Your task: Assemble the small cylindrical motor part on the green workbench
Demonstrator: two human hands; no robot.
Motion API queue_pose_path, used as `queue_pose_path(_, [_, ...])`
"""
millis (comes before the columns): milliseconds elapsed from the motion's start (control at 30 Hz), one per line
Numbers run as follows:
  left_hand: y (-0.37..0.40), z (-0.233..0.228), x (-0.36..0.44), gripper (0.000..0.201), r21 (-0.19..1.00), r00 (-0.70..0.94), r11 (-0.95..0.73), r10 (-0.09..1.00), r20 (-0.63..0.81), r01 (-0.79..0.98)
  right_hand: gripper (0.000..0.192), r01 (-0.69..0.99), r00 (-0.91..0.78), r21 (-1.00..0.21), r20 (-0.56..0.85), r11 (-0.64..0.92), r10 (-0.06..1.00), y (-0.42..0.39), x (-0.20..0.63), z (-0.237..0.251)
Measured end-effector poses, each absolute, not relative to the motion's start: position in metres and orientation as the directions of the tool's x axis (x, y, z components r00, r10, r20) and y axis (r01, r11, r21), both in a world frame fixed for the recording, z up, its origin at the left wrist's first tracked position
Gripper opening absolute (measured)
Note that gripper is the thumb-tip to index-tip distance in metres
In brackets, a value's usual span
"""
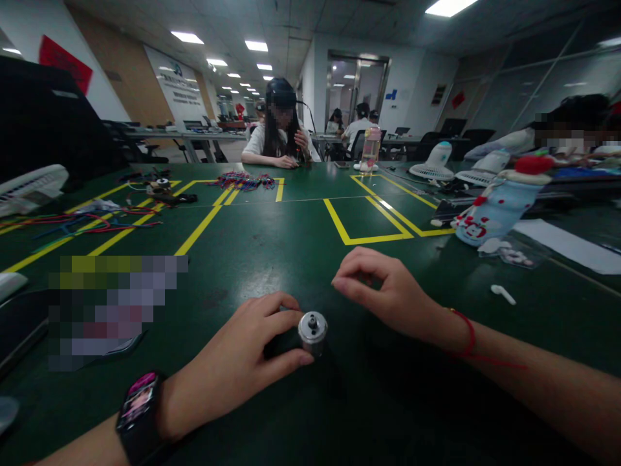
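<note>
On the dark green tabletop, the left hand wraps around a small silver cylindrical metal motor. Just beyond the motor, the right hand pinches fingertips together; what it holds is hidden. Farther beyond lie yellow tape lines.

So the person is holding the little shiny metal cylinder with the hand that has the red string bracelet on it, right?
Not quite. The head view shows the small silver metal cylinder held by the left hand, the one with the black smartwatch on its wrist. The right hand, with the red string bracelet, is apart from it above the green table.
</note>
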State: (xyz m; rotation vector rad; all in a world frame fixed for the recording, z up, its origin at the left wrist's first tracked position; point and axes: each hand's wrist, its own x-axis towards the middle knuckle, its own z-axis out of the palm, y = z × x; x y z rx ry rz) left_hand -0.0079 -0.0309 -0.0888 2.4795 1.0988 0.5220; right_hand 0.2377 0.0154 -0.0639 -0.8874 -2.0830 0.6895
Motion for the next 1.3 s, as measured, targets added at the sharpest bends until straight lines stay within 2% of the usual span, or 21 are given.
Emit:
queue_pose_path(100, [-0.031,-0.087,-0.007,0.019,0.482,0.628,-0.621,0.759,0.173,0.618,0.021,0.431,-0.183,-0.819,0.332,0.379,0.925,0.050,0.269,-0.074])
queue_pose_path(233, [-0.030,-0.085,-0.009,0.020,0.485,0.621,-0.616,0.764,0.176,0.621,0.032,0.423,-0.007,-0.873,0.263,0.241,0.965,0.092,0.307,-0.095])
queue_pose_path(333, [-0.029,-0.086,-0.009,0.019,0.495,0.624,-0.613,0.763,0.167,0.617,0.036,0.411,0.024,-0.886,0.245,0.214,0.969,0.104,0.317,-0.102])
queue_pose_path(533, [-0.031,-0.086,-0.004,0.019,0.497,0.622,-0.604,0.768,0.154,0.623,0.029,0.488,-0.089,-0.837,0.236,0.249,0.968,0.093,0.312,-0.098])
queue_pose_path(733, [-0.037,-0.078,-0.005,0.023,0.467,0.628,-0.636,0.752,0.198,0.614,0.023,0.545,-0.266,-0.754,0.259,0.367,0.928,0.059,0.282,-0.083])
queue_pose_path(800, [-0.036,-0.079,-0.005,0.032,0.451,0.628,-0.645,0.749,0.211,0.617,0.017,0.513,-0.379,-0.733,0.273,0.446,0.885,0.041,0.263,-0.078])
queue_pose_path(833, [-0.035,-0.081,-0.005,0.035,0.443,0.629,-0.647,0.748,0.211,0.620,0.016,0.461,-0.471,-0.706,0.318,0.537,0.823,0.031,0.253,-0.075])
queue_pose_path(933, [-0.032,-0.086,-0.005,0.030,0.417,0.634,-0.654,0.745,0.207,0.631,0.021,0.344,-0.592,-0.639,0.421,0.688,0.688,0.006,0.231,-0.069])
queue_pose_path(1033, [-0.030,-0.090,-0.004,0.024,0.400,0.630,-0.652,0.749,0.206,0.644,0.014,0.330,-0.596,-0.638,0.431,0.696,0.678,-0.003,0.222,-0.066])
queue_pose_path(1200, [-0.026,-0.091,0.000,0.023,0.422,0.637,-0.645,0.749,0.182,0.637,0.009,0.281,-0.507,-0.732,0.436,0.621,0.744,0.009,0.234,-0.066])
queue_pose_path(1300, [-0.024,-0.089,0.001,0.023,0.442,0.637,-0.627,0.757,0.148,0.642,0.009,0.344,-0.604,-0.690,0.357,0.637,0.713,0.020,0.250,-0.069])
